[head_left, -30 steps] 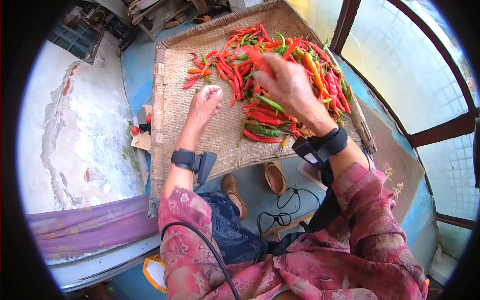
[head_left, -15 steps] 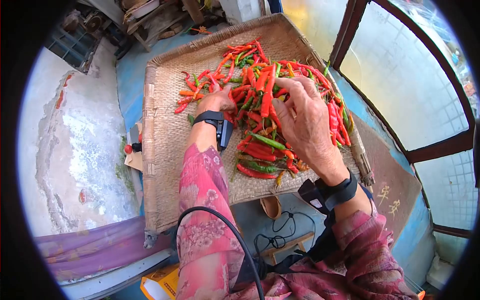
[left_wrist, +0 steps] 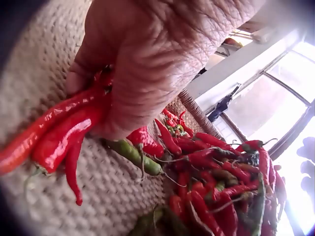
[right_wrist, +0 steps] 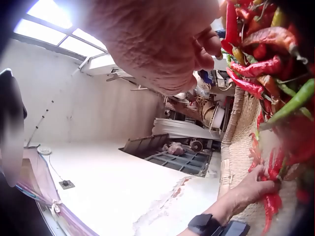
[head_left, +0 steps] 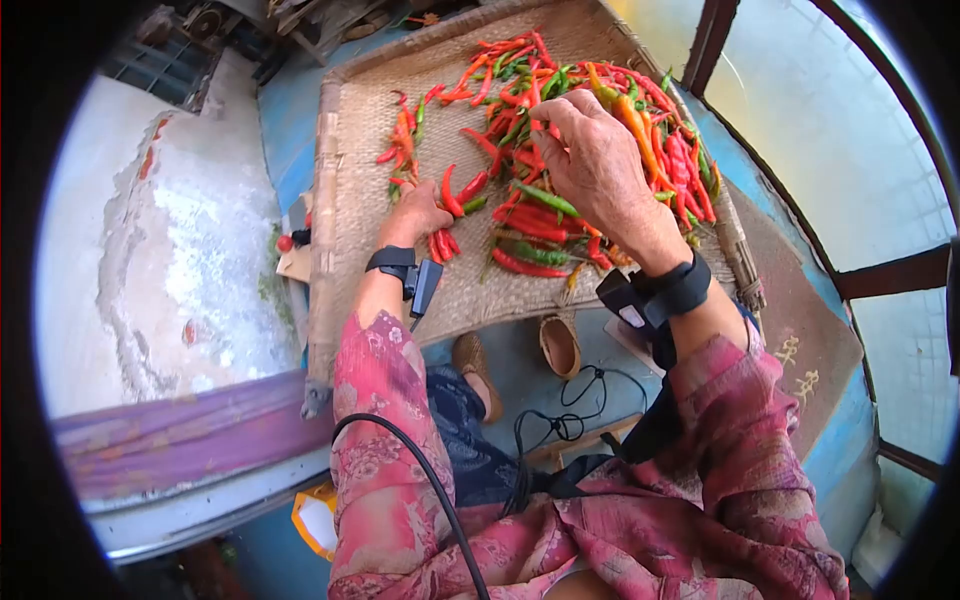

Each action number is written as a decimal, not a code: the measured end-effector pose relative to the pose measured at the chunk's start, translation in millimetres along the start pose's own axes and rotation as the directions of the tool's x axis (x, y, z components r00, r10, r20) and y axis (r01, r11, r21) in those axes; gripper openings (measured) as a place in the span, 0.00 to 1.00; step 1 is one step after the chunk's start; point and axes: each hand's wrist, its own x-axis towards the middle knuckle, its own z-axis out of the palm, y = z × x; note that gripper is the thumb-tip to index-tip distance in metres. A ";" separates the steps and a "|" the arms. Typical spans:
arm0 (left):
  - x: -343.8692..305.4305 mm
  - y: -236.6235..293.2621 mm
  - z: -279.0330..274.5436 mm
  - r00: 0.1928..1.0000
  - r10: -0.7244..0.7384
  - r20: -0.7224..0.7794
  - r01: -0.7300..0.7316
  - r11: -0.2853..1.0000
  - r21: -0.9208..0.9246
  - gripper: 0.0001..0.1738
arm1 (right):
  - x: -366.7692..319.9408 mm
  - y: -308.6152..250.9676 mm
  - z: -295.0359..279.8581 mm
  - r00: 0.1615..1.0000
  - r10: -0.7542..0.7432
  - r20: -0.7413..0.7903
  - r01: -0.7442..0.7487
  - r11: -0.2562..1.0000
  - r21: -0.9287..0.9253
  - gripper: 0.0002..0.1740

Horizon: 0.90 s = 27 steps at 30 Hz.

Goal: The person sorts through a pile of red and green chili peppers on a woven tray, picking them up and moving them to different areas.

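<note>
Woven tray (head_left: 326, 200) bears all the peppers; the main heap (head_left: 540, 228) fills approx. tray's right half. R hand (head_left: 605, 170) hangs over that half, fingers bent — can't tell if they pinch anything. L hand (head_left: 413, 215), at tray's left half, grips a few reds (left_wrist: 74, 125). The person prob. does best w/ small bunches, light grip — no crushed skins, no snapped stems.

Purple cloth (head_left: 190, 437) below a cracked white wall (head_left: 210, 260), brown shoe (head_left: 560, 348) near looped black cable (head_left: 570, 432), dark-framed window (head_left: 815, 130)
</note>
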 end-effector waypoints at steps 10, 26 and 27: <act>-76.9 -28.2 -4.3 0.870 -0.035 -0.492 -0.124 0.950 -0.287 0.10 | -45.0 -19.9 44.7 0.887 -0.288 0.360 0.212 0.948 0.237 0.06; -74.8 54.5 19.6 0.716 0.102 -0.691 -0.475 0.796 -0.375 0.08 | -46.8 -4.4 91.8 0.821 0.095 0.564 -0.234 0.955 0.180 0.16; -74.7 53.0 19.2 0.714 0.099 -0.693 -0.479 0.792 -0.379 0.08 | -46.0 -2.4 91.9 0.815 0.121 0.566 -0.289 0.933 0.217 0.15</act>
